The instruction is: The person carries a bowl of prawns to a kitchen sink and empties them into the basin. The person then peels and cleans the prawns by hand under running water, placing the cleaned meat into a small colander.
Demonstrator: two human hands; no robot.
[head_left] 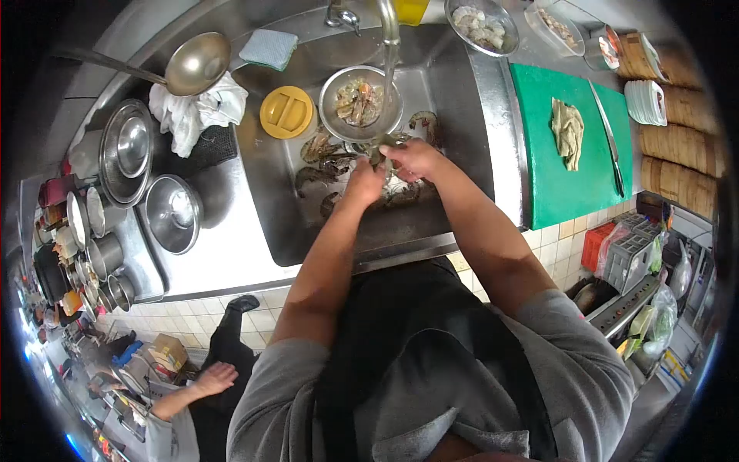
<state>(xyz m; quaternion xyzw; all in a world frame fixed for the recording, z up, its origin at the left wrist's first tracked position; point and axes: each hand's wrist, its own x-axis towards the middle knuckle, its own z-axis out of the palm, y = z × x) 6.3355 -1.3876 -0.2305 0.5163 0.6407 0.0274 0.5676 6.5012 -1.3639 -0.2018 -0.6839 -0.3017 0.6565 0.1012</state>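
Over the sink (265, 208), my left hand (365, 185) and my right hand (417, 159) meet with fingers closed on one greyish shrimp (376, 152). Just beyond them sits a metal bowl (327, 115) with shrimp heads and shell pieces (359, 102) in it. Water runs from the faucet (389, 27) at the bowl's right side. Several whole shrimp (314, 181) lie on the sink bottom around and below my hands, some hidden by them. A yellow round lid-like piece (287, 112) is left of the bowl.
Right of the sink, a green cutting board (543, 185) carries a knife (608, 135) and a cloth (568, 131). A bowl of peeled shrimp (479, 29) stands at the back right. Metal bowls (173, 214) and a ladle (198, 64) are at left. Another person's hand (215, 379) shows lower left.
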